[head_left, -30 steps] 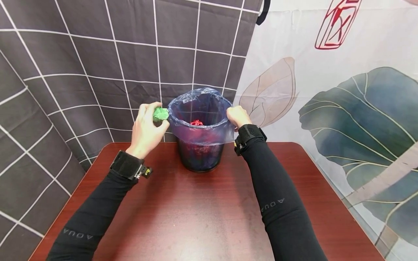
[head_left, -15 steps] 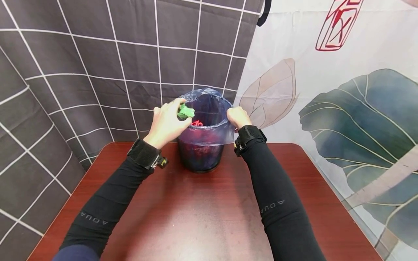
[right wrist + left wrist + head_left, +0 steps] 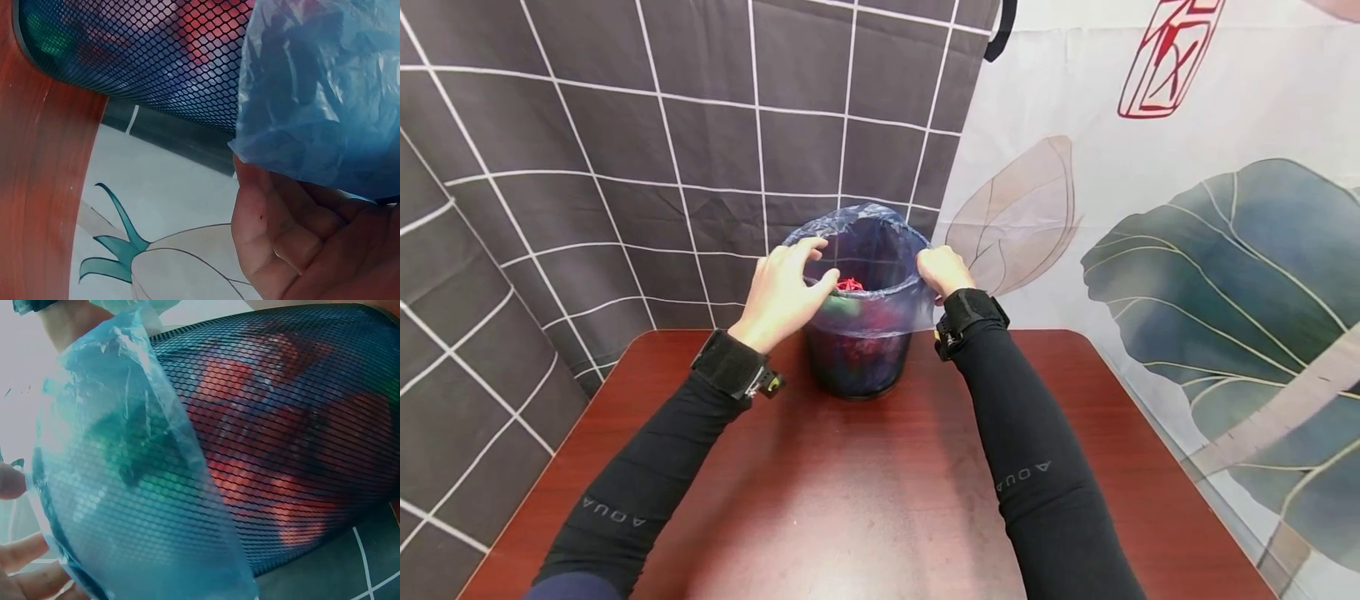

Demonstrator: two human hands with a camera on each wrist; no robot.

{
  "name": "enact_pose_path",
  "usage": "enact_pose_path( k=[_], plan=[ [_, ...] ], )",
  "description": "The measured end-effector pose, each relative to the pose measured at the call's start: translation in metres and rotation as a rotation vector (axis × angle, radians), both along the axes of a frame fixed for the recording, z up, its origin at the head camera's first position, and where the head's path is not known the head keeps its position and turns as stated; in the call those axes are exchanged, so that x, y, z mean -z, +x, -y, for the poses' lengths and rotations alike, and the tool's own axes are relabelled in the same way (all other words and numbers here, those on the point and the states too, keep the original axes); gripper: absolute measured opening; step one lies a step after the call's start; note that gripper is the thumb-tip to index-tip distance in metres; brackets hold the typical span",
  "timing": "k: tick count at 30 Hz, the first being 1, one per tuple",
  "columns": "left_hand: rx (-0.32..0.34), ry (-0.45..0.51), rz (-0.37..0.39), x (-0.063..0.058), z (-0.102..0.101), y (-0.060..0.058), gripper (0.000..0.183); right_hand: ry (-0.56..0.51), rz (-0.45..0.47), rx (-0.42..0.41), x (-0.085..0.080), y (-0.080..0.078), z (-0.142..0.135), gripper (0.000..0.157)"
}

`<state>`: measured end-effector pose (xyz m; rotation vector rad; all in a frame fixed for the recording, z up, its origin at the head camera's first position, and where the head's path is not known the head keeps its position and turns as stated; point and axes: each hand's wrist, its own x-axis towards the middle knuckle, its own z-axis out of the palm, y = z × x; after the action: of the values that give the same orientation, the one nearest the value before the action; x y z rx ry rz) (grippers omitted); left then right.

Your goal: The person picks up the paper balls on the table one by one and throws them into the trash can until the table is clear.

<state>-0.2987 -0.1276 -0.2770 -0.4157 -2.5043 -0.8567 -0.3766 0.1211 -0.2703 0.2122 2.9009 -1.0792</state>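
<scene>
A black mesh trash can [image 3: 853, 367] stands upright at the back of the table, lined with a translucent blue plastic bag [image 3: 902, 308] folded over its rim. Red crumpled paper [image 3: 850, 284] shows inside. A green crumpled piece [image 3: 140, 447] is seen through the bag and mesh, just below the rim, apart from the fingers. At the rim's left side is my left hand [image 3: 781, 292], thumb and fingers spread with nothing between them. My right hand [image 3: 945, 271] grips the rim and bag on the right, its fingers [image 3: 300, 225] curled in the right wrist view.
The can rests on a reddish-brown table [image 3: 850, 483] near its back edge. Behind it hangs a dark grey cloth [image 3: 692, 142] with white grid lines. A white cloth [image 3: 1022, 92] with leaf prints hangs at the right.
My left hand moved right to the can's opening with the green crumpled piece, then let it go inside. My right hand kept its hold on the rim.
</scene>
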Motion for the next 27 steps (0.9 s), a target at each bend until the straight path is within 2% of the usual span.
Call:
enact_pose_path(
  k=[6,11,14,20,24,27],
  plan=[
    [-0.012,0.005,-0.005,0.003,0.007,0.005,0.048,0.007,-0.014,-0.006,-0.001,-0.003,-0.004,0.052],
    [0.006,-0.015,-0.004,0.007,0.007,0.006,0.047,-0.020,-0.009,0.045,-0.002,-0.004,-0.011,0.058],
    [0.014,-0.023,-0.014,0.008,0.006,0.005,0.046,-0.002,-0.018,0.055,-0.003,-0.003,-0.015,0.067],
    [0.019,-0.020,-0.036,0.013,0.005,0.001,0.045,0.114,-0.071,0.073,-0.002,0.003,-0.020,0.094],
    [0.010,0.006,-0.051,0.016,0.006,-0.001,0.047,0.120,-0.146,0.141,0.001,0.004,-0.026,0.101],
    [0.000,0.027,-0.067,0.018,0.010,-0.002,0.046,0.048,-0.275,0.206,0.002,0.003,-0.031,0.091]
  ],
)
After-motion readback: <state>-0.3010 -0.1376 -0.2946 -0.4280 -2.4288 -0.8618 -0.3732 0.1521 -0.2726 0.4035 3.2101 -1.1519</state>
